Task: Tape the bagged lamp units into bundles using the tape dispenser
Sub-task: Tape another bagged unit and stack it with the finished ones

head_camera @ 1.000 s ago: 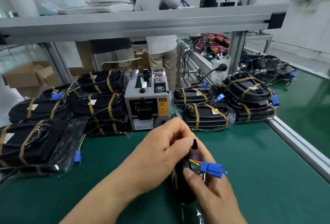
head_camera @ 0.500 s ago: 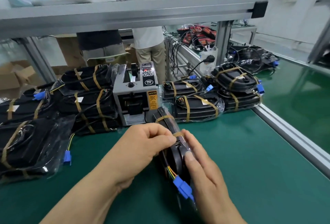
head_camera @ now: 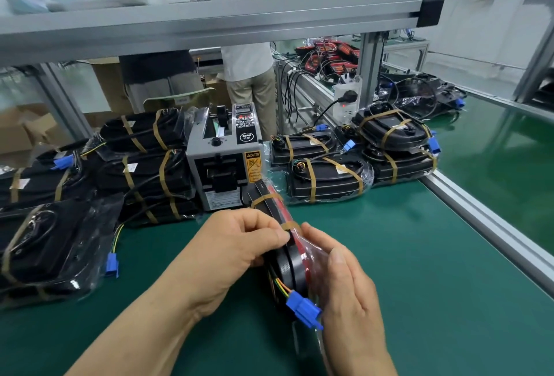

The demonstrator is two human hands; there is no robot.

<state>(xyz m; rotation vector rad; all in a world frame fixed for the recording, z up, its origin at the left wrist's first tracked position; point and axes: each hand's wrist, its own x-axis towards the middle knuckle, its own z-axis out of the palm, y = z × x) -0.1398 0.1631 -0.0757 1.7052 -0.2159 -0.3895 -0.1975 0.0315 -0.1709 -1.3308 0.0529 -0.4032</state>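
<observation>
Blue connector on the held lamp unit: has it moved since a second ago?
Yes. The blue connector has swung toward the person, farther from the tape dispenser, and now hangs at the near end of the lamp unit.

The tape dispenser (head_camera: 221, 163) is carrying a yellow label (head_camera: 253, 166) on its front face, reading "CAUTION" beside a warning triangle; the print beneath is too small to read. A round black sticker (head_camera: 246, 137) on top is showing "SEMI". The white label (head_camera: 224, 197) low on the front is remaining illegible.
</observation>
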